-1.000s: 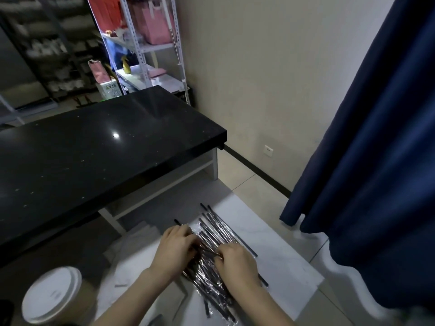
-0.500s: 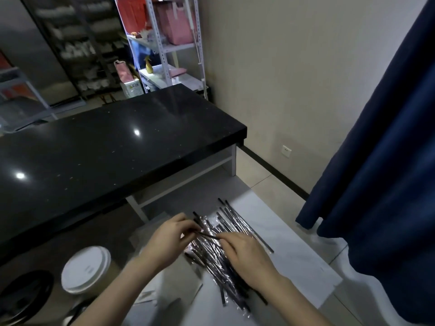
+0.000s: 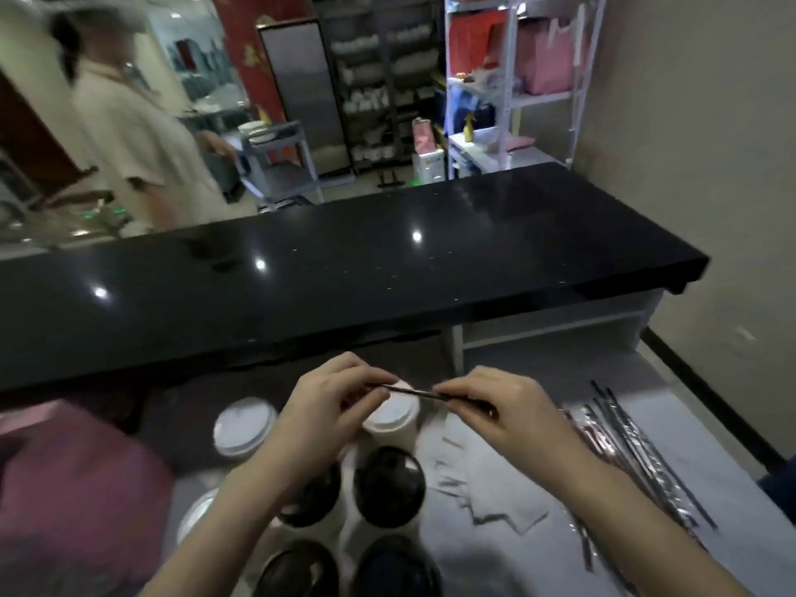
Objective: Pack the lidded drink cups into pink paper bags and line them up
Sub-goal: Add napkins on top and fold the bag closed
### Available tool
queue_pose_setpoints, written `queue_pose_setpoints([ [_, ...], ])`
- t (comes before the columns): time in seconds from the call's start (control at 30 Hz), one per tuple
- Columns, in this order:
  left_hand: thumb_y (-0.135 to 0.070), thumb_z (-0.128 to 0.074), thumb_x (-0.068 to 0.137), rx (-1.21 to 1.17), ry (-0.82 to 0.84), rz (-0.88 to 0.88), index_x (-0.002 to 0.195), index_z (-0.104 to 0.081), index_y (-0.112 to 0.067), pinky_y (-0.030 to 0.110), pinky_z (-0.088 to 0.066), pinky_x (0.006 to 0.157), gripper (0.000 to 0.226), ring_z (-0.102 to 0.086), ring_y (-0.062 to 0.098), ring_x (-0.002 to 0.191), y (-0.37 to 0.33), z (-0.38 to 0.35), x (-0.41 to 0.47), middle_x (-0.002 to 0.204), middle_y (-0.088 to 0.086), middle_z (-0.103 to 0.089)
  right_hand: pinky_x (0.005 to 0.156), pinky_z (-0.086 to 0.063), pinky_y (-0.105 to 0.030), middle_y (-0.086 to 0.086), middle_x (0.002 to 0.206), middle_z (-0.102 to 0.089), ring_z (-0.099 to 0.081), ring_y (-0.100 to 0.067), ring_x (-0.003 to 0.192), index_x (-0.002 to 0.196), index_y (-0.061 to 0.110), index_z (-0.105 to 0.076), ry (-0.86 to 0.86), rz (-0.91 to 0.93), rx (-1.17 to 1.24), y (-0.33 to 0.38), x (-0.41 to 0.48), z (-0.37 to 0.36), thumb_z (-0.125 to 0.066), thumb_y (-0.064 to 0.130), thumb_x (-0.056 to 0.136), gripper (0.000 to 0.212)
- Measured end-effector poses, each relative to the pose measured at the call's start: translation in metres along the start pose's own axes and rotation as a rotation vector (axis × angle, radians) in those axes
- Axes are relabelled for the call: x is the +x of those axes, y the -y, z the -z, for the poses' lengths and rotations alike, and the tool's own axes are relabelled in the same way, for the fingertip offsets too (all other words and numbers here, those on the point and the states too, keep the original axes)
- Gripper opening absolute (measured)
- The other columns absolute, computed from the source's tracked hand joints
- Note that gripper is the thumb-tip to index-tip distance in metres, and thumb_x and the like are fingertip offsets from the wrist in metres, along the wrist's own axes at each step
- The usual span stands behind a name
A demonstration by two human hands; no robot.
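Behind a glossy black counter point(image 3: 387, 286), on the lower work surface nearest the camera, a worker pinches a single thin wrapped straw point(image 3: 413, 392) between both hands. The left hand point(image 3: 327, 407) grips one end with thumb and curled fingers. The right hand point(image 3: 508, 411) nips the other end the same way. The straw hangs level just above a white-lidded cup point(image 3: 390, 417).

A second white-lidded cup point(image 3: 244, 426) stands to its left, and several black-lidded cups point(image 3: 390, 484) cluster nearer the camera, partly under the left forearm. All of them stand in the open, none visibly bagged.

A pink paper bag point(image 3: 73, 489) shows as a blur at near left; what it holds cannot be made out. Loose napkins point(image 3: 486, 489) and a heap of wrapped straws point(image 3: 637, 454) lie to the right. More pink bags sit on a far shelf point(image 3: 547, 58), and another person point(image 3: 142, 135) stands beyond the counter at far left.

Packing appears barely begun: no row of filled bags is in sight, so the bagging and lining up seem largely still ahead.
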State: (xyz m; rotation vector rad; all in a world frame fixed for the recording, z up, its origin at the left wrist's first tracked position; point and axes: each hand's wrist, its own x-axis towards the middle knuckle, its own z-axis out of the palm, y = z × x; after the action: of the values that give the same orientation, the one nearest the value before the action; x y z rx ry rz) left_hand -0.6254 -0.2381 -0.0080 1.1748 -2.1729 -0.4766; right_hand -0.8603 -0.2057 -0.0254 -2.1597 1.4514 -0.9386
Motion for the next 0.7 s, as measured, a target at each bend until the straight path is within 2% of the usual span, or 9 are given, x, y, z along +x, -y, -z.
queue_pose_setpoints([
  [0.1,-0.013,-0.071,0.085,0.006,-0.101,0.062,0.096,-0.075,-0.022,0.014,-0.047,0.071,0.015,-0.063,0.006,0.082,0.014,0.043,-0.036,0.088,-0.010,-0.064,0.075,-0.052,-0.035,0.006,0.091,-0.069,-0.064,-0.011,0.084,0.106,0.024,-0.072,0.032,0.084,-0.019,0.045,0.018,-0.026,-0.070,0.019,0.086,0.021],
  [0.27,-0.004,-0.073,0.081,0.024,-0.213,0.115,0.095,-0.076,-0.018,0.014,-0.049,0.074,0.021,-0.066,0.005,0.084,0.037,0.115,-0.110,0.088,-0.008,-0.067,0.077,-0.051,-0.037,0.008,0.091,-0.068,-0.064,-0.013,0.089,0.106,0.030,-0.070,0.090,0.219,-0.096,0.124,0.036,-0.081,-0.068,0.030,0.087,0.019],
  [0.43,-0.004,-0.075,0.079,0.112,-0.309,0.128,0.093,-0.075,-0.018,0.015,-0.050,0.075,0.019,-0.065,0.002,0.084,0.066,0.194,-0.195,0.087,-0.011,-0.068,0.076,-0.051,-0.034,0.009,0.094,-0.070,-0.064,-0.014,0.089,0.105,0.027,-0.071,0.095,0.362,-0.126,0.219,0.040,-0.147,-0.068,0.030,0.087,0.018],
  [0.53,-0.007,-0.076,0.078,0.143,-0.365,0.162,0.093,-0.074,-0.022,0.015,-0.049,0.076,0.020,-0.065,0.001,0.085,0.088,0.236,-0.247,0.088,-0.013,-0.069,0.074,-0.050,-0.031,0.012,0.092,-0.067,-0.062,-0.011,0.086,0.103,0.029,-0.070,0.128,0.400,-0.129,0.273,0.038,-0.190,-0.065,0.031,0.089,0.015],
  [0.6,-0.014,-0.077,0.078,0.146,-0.390,0.196,0.098,-0.072,-0.026,0.014,-0.050,0.078,0.024,-0.065,0.000,0.089,0.105,0.261,-0.280,0.093,-0.017,-0.068,0.072,-0.052,-0.031,0.011,0.092,-0.065,-0.062,-0.009,0.085,0.102,0.027,-0.070,0.133,0.416,-0.099,0.304,0.038,-0.216,-0.066,0.028,0.089,0.014],
  [0.7,-0.012,-0.078,0.076,0.154,-0.449,0.237,0.106,-0.070,-0.026,0.015,-0.050,0.081,0.034,-0.063,-0.002,0.094,0.132,0.291,-0.322,0.100,-0.019,-0.067,0.075,-0.054,-0.032,0.010,0.096,-0.065,-0.061,-0.007,0.087,0.101,0.025,-0.071,0.115,0.385,-0.053,0.337,0.042,-0.243,-0.067,0.025,0.088,0.013],
])
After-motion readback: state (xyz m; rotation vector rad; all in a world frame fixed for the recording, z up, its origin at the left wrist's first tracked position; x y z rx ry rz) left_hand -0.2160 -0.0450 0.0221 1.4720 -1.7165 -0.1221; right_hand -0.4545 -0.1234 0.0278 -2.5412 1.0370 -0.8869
